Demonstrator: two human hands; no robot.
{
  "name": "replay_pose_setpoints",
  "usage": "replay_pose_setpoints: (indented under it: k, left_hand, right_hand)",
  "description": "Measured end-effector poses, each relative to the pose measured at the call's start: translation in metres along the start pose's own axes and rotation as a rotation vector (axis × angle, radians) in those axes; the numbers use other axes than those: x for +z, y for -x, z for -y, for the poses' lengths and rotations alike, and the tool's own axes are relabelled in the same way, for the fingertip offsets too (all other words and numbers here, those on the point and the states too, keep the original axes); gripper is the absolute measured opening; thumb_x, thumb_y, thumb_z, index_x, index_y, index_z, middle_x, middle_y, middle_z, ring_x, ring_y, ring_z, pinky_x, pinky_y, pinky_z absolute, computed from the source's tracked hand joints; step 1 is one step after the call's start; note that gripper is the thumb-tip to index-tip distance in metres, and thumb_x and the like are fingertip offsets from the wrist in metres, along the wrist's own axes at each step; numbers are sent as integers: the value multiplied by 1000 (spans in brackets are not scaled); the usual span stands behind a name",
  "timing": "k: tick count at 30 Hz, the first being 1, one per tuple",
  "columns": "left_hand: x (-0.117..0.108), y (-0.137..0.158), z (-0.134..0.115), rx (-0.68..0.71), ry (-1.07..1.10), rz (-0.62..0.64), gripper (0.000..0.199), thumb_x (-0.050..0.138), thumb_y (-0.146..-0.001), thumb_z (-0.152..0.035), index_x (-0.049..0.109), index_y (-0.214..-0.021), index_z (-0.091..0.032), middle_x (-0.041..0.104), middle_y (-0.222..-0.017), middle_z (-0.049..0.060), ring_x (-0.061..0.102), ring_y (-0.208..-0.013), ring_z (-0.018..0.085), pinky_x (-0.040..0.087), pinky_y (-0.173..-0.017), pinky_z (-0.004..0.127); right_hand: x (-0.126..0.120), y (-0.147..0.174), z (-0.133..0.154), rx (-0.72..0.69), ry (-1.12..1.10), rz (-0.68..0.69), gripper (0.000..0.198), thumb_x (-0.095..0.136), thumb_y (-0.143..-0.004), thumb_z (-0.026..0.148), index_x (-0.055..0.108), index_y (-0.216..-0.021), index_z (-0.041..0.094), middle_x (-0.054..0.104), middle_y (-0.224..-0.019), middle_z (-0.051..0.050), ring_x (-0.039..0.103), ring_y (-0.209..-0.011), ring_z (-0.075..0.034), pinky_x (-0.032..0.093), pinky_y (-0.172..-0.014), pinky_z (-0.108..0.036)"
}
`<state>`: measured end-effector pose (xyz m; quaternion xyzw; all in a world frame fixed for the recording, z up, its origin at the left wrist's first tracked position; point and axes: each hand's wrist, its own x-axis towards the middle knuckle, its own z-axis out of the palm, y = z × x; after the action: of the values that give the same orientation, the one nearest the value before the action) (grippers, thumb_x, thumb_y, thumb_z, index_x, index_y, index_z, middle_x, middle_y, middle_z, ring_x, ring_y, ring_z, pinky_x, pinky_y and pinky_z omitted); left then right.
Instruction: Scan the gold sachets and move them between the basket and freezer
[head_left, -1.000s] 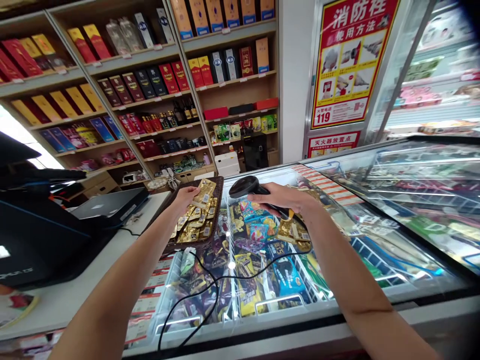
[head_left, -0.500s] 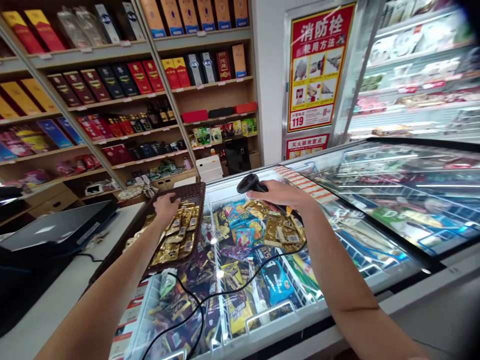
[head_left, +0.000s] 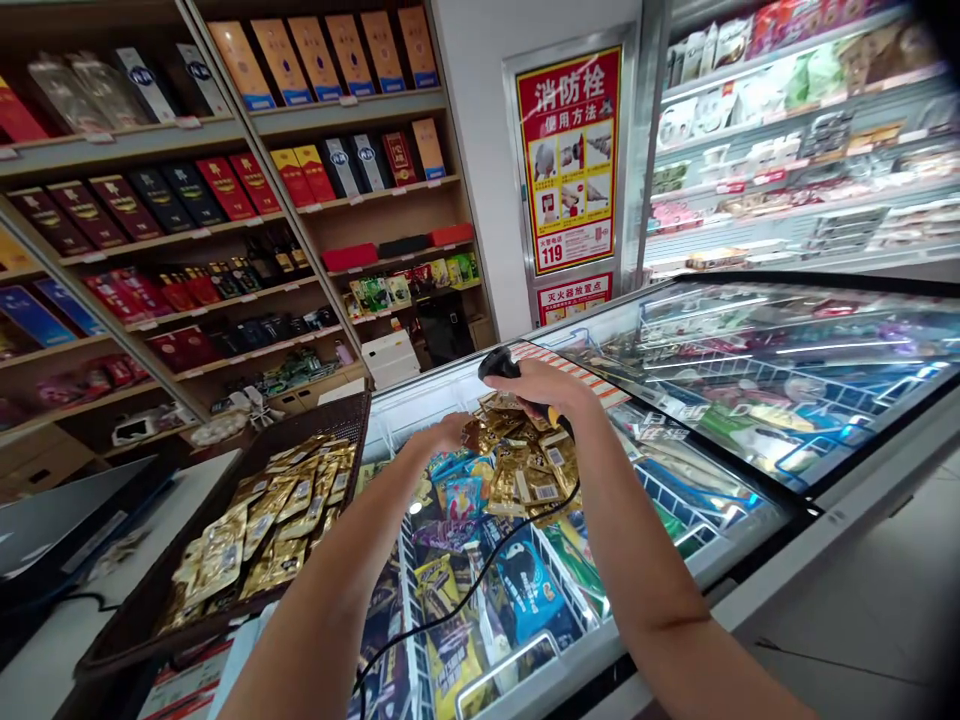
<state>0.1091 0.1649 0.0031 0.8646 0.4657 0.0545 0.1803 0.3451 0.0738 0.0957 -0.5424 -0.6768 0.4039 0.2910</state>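
My right hand [head_left: 546,386] is wrapped round a black barcode scanner [head_left: 498,364] with a yellow trigger, held above a pile of small gold foil packets [head_left: 529,470]. The pile lies on the glass of a chest freezer. At the pile's left edge is my left hand [head_left: 444,436], its fingers curled together with a bit of gold packet at the tips; the fingertips are partly blurred. A dark brown woven basket [head_left: 112,620] to the left holds many more gold packets [head_left: 281,510]. From the scanner a black cable [head_left: 457,606] runs down over the glass.
Under the glass, wire baskets hold ice cream packs [head_left: 531,590]. A sliding glass lid [head_left: 810,350] covers the freezer's right part. Shelves of boxed bottles [head_left: 202,190], a red sign [head_left: 570,160] and a lit display fridge [head_left: 795,150] stand behind. A dark flat device [head_left: 60,530] is at far left.
My left hand has moved right, from the packets in the basket to the pile on the glass. My right hand keeps the scanner over the pile. The view has turned right.
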Motion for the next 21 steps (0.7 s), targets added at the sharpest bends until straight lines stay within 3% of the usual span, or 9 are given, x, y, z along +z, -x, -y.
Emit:
replay_pose_setpoints:
  k: [5,8,12,15,21]
  left_hand:
    - [-18,14,9,-126,203,19,41,85,-40,-26,70,-78,-22,71,-82,8,65,-72,28,46,-62,32]
    - [-26,43,19,-218,344,-39,30,86,-44,-33,66,-63,-22,65,-66,4,62,-62,24,45,-58,31]
    - [-37,94,28,-333,561,-190,31,84,-53,-43,65,-62,-21,64,-65,3,61,-60,20,47,-55,29]
    - [-47,129,33,-405,721,-374,32,80,-60,-47,66,-70,-20,67,-73,4,62,-64,18,50,-59,28]
    - [-66,165,38,-478,951,-651,27,80,-67,-38,65,-76,-18,68,-75,4,63,-64,14,53,-63,27]
  right_hand:
    - [6,4,10,-46,29,4,58,63,-72,76,47,-62,21,57,-52,-4,56,-45,-17,42,-46,-30]
    - [12,12,19,-110,25,45,59,61,-74,76,47,-62,21,55,-49,-4,54,-45,-16,41,-48,-29]
    - [26,21,31,-209,-9,128,58,56,-78,77,48,-64,21,55,-48,-4,53,-45,-15,40,-49,-28]
    - [40,22,38,-256,-30,204,56,57,-78,75,50,-67,20,55,-49,-3,51,-44,-14,39,-48,-28]
    - [61,28,49,-305,-7,347,58,57,-79,74,48,-61,20,52,-45,-1,48,-43,-11,40,-51,-26]
